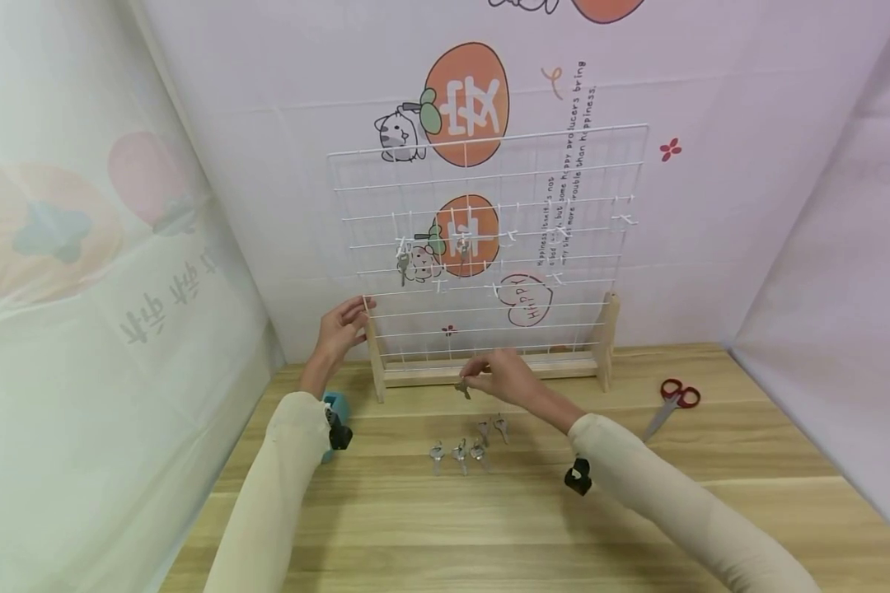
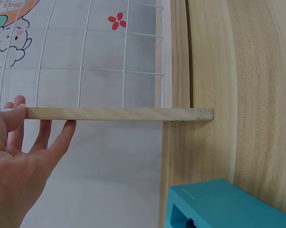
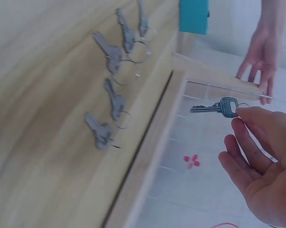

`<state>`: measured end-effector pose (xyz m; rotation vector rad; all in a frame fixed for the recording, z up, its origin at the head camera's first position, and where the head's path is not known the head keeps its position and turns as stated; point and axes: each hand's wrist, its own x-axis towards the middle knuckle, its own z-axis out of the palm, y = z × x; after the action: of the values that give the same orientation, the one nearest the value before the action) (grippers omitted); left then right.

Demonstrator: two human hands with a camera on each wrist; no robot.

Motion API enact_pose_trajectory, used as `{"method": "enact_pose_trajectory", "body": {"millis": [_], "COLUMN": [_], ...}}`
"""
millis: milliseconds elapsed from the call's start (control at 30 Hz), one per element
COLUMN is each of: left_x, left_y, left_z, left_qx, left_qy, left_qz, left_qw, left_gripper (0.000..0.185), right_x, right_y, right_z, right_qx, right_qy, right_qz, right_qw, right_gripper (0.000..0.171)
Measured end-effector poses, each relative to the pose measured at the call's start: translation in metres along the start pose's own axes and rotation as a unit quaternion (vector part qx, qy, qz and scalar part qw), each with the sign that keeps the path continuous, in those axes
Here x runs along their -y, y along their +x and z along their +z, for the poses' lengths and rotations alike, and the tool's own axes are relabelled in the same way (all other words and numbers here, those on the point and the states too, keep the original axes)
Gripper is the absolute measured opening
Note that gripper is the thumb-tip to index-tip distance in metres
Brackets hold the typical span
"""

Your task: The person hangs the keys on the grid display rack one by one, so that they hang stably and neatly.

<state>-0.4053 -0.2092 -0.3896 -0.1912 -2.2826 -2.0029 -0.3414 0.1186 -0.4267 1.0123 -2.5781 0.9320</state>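
A white wire grid rack [image 1: 489, 239] stands in a wooden stand at the back of the table. My left hand [image 1: 356, 317] rests with straight fingers [image 2: 62, 135] against the stand's left wooden post [image 2: 119, 114]. My right hand [image 1: 475, 380] hovers low in front of the rack's base and pinches a silver key [image 3: 217, 107] by its head. Several more keys [image 1: 463, 445] lie loose on the table just in front of that hand. Two keys [image 1: 403, 262] hang on hooks on the left of the grid.
A teal box [image 1: 334, 412] sits by my left forearm near the table's left edge, also seen in the left wrist view [image 2: 223, 204]. Red-handled scissors [image 1: 671, 402] lie at the right. Printed cloth walls close in the back and both sides.
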Motion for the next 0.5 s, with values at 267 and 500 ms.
{"method": "enact_pose_trajectory", "body": {"millis": [267,500], "left_x": [0.000,0.001], "left_y": [0.000,0.000], "left_z": [-0.001,-0.001], "left_qx": [0.000,0.003], "left_qy": [0.000,0.000], "left_qz": [0.000,0.004], "left_qw": [1.0000,1.0000], "left_gripper": [0.044,0.044], "right_x": [0.014,0.021], "right_y": [0.008,0.012], "right_z": [-0.034,-0.062], "right_qx": [0.017,-0.010], "right_qy": [0.032,0.033], "right_qz": [0.017,-0.002], "right_qw": [0.999,0.999], "right_gripper": [0.005,0.007]}}
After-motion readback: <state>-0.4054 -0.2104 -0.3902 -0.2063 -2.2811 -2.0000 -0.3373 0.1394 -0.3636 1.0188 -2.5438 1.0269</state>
